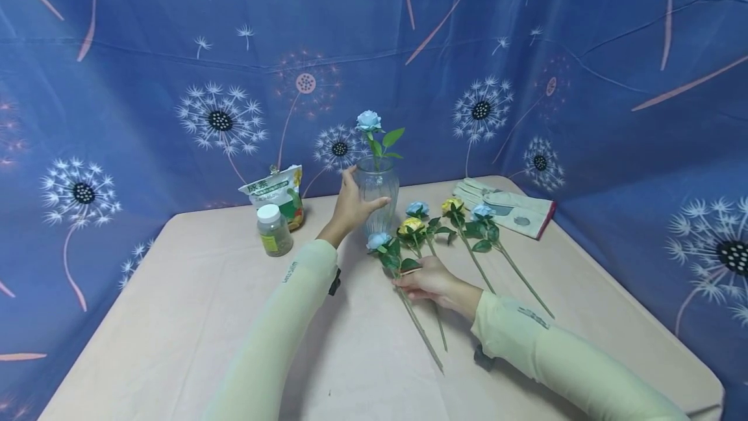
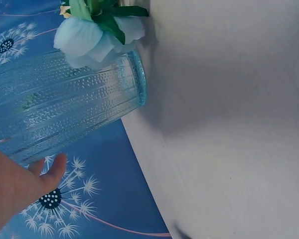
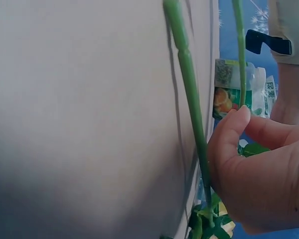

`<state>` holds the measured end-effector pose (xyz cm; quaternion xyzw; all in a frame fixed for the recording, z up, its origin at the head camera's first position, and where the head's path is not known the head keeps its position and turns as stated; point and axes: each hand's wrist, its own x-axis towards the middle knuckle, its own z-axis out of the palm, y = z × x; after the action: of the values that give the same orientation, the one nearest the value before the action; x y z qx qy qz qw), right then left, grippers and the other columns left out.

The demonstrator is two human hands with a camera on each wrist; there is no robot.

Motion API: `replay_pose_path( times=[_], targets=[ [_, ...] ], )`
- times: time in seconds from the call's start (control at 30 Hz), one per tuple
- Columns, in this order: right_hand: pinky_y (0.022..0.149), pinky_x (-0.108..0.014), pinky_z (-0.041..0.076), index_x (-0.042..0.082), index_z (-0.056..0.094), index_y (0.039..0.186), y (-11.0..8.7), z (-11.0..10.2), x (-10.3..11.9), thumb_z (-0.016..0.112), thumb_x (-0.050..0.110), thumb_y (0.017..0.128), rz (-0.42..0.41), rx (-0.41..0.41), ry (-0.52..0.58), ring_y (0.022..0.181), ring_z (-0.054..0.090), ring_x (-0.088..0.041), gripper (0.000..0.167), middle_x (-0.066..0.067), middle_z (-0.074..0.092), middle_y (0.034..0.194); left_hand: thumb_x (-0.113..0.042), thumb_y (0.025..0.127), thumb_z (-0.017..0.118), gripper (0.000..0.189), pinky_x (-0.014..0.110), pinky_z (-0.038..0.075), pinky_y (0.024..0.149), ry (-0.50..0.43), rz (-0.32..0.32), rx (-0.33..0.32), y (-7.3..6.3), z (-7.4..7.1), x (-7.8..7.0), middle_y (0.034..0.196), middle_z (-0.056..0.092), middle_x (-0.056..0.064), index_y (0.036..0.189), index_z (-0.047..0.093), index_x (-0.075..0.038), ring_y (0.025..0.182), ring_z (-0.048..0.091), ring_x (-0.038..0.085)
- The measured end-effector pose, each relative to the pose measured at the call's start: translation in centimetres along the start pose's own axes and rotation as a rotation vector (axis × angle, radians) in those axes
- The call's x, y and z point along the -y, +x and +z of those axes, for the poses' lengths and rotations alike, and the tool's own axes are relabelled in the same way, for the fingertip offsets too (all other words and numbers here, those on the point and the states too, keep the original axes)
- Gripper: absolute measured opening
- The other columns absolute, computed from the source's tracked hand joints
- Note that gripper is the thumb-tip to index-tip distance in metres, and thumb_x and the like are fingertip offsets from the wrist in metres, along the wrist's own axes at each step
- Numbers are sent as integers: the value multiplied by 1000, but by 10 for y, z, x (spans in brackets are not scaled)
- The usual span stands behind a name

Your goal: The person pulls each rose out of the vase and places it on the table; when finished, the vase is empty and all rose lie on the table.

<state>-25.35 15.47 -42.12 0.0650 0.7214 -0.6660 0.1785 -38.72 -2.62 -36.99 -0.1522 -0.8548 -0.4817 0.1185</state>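
Observation:
A clear ribbed glass vase stands on the table with one blue artificial rose upright in it. My left hand grips the vase near its upper part, thumb across the front. My right hand pinches the stem of another blue rose between thumb and fingertips. That bloom sits in front of the vase's lower part. In the right wrist view the pinched green stem runs up from the fingertips. Beside that hand lies a yellow rose, its stem passing under the hand.
Further right lie another yellow rose and two blue roses, one at the back and one rightmost. Work gloves lie at the back right. A white-capped jar and a printed bag stand left of the vase.

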Motion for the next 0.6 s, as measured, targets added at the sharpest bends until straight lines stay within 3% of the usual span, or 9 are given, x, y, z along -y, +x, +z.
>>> replay_pose_path(
  times=[0.33,0.47,0.6],
  targets=[
    [53,-19,54,-11,60,108,4,1,1,73,-3,85,12,-21,-27,58,64,-8,28,-11,71,78,-48,78,82,112,54,36,110,-11,-6,-2,-2,-1,1,160,21,19,156,9,-14,141,34,39],
    [56,-20,55,-18,49,125,2,-2,2,68,-8,86,-2,-4,-42,64,67,-12,45,-15,71,85,-50,78,81,112,53,35,111,-9,-2,9,-2,0,2,160,20,19,156,9,-13,142,33,38],
    [61,-23,57,-20,37,137,-3,-9,9,65,-8,87,-43,-3,-80,76,70,-17,59,-22,69,101,-49,79,81,112,53,35,111,-3,17,3,-2,1,1,160,19,20,156,9,-11,142,33,39]
  ],
)
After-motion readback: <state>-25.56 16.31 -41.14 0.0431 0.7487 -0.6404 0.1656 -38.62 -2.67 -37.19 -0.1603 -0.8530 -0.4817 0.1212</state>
